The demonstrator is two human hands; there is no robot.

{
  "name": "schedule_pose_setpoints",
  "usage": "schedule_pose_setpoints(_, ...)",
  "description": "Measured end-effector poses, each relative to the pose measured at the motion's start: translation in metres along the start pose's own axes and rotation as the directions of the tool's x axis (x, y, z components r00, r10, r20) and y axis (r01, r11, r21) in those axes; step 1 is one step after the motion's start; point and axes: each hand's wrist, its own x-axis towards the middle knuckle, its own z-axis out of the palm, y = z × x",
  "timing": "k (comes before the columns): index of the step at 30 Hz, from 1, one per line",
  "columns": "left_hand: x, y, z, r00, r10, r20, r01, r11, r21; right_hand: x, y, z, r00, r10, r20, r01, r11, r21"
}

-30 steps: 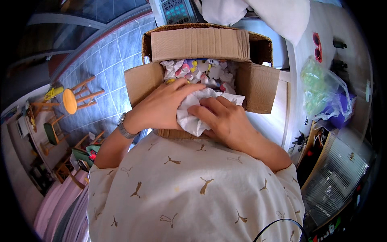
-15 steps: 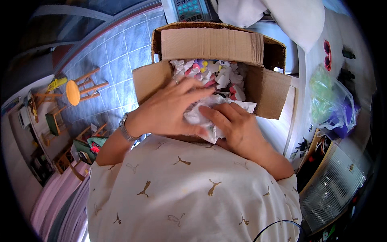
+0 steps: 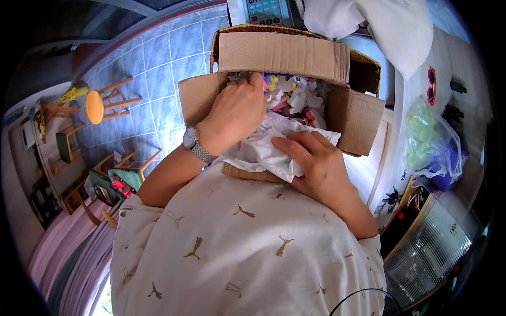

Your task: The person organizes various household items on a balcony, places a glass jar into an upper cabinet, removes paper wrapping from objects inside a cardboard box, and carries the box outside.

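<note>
An open cardboard box [image 3: 282,52] sits in front of me with its flaps spread. Inside lie white crumpled pieces [image 3: 299,99] mixed with pink, yellow and purple bits. My left hand [image 3: 240,105], with a watch [image 3: 190,138] on its wrist, reaches into the box's far left part. Its fingers curl downward and their tips are hidden, so what they grip does not show. A crumpled sheet of white tissue paper [image 3: 253,150] lies spread over the box's near edge. My right hand [image 3: 313,160] is closed on the paper's right side, thumb on top.
Beyond the box are a device with a keypad [image 3: 263,10] and white cloth [image 3: 395,37]. To the right lie red sunglasses [image 3: 431,86] and a clear plastic bag [image 3: 421,137]. Wooden stools [image 3: 95,107] stand on the tiled floor at left.
My left hand has left the tissue paper and moved forward into the box, its fingers now curled down. The paper has spread wider to the left; my right hand still holds it.
</note>
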Motion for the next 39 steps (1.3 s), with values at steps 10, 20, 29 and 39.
schedule_pose_setpoints(10, -0.015, 0.004, -0.003, 0.988, 0.041, 0.150, -0.102, 0.897, 0.431, -0.008, 0.008, -0.019, 0.999, 0.042, -0.008, -0.041, 0.997, 0.058)
schedule_pose_setpoints(20, -0.031, -0.006, -0.028, 0.968, 0.247, 0.038, -0.237, 0.861, 0.449, -0.005, 0.015, -0.021, 0.913, 0.330, -0.241, -0.344, 0.939, -0.018)
schedule_pose_setpoints(29, -0.033, -0.013, -0.083, 0.969, -0.009, -0.245, -0.101, 0.895, -0.434, 0.018, 0.035, -0.051, 0.805, 0.302, -0.511, -0.258, 0.953, 0.157)
schedule_pose_setpoints(39, -0.037, -0.009, -0.079, 0.959, -0.015, -0.283, -0.127, 0.869, -0.478, 0.000, 0.050, -0.080, 0.668, 0.632, -0.393, -0.153, 0.633, 0.759)
